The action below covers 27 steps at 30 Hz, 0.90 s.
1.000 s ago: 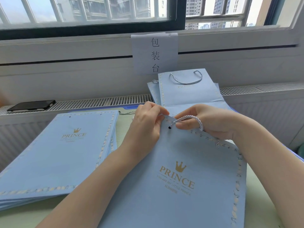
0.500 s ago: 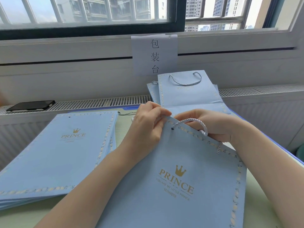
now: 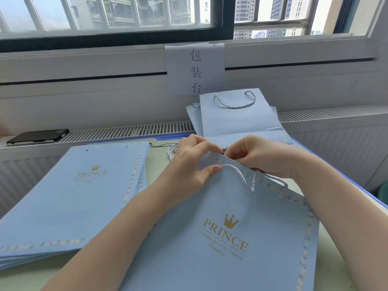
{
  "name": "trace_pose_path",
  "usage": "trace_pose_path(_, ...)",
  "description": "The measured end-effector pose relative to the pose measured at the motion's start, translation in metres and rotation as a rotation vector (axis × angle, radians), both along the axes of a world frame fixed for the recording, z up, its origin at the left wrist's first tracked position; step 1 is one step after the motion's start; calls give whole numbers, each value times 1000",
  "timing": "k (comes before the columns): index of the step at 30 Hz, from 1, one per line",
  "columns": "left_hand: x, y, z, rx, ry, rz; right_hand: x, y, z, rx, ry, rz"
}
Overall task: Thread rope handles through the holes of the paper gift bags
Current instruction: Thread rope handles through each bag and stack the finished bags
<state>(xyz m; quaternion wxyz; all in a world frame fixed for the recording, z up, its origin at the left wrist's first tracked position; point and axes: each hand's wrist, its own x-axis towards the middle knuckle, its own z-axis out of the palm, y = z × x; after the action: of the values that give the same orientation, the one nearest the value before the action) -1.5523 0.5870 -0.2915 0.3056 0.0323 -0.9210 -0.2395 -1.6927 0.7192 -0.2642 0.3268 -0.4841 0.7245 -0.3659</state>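
Closest to you lies the pale blue paper gift bag, flat on the pale green table, its gold crown and PRINCE print facing up and its top edge lifted toward the window. A dotted pastel border runs along its sides. Your left hand pinches that top edge, thumb pressed on the front of the bag where the rope enters it, fingers curled over the rim. Your right hand is curled behind the same edge, close against the left, gripping the paper from the back; whether it also holds the rope there you cannot tell. The white twisted rope handle loops down the front of the bag between your hands, and one loose end hangs over the rim further right.

To your left a stack of flat bags sits near the table's left side, just beside the bag you hold, leaving a narrow strip of bare table between them. Spare ropes lie past your left hand. The table's right edge shows blue.

Further back, finished bags with a rope already looped lean against the wall. A black phone rests on the slatted radiator cover. A paper sign with three characters hangs below the window, with tower blocks outside.
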Motion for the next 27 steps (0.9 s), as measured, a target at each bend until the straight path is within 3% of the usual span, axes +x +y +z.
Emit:
trace_pose_path(11,2,-9,2,57,24,84,4,0,7,-200,38,-100)
trace_pose_path(13,2,-13,3,95,43,124,5,4,13,-230,130,-160)
trace_pose_path(15,1,-17,3,121,72,172,10,9,18,-123,256,-69)
trace_pose_path(17,1,-20,2,139,76,204,17,11,16,111,362,93)
trace_pose_path(19,0,-20,0,157,51,213,23,6,9,201,478,109)
trace_pose_path(23,0,-25,-6,189,0,273,21,-4,8,36,654,-101)
trace_pose_path(27,-1,-28,-9,198,-34,321,17,-3,15,-296,571,-286)
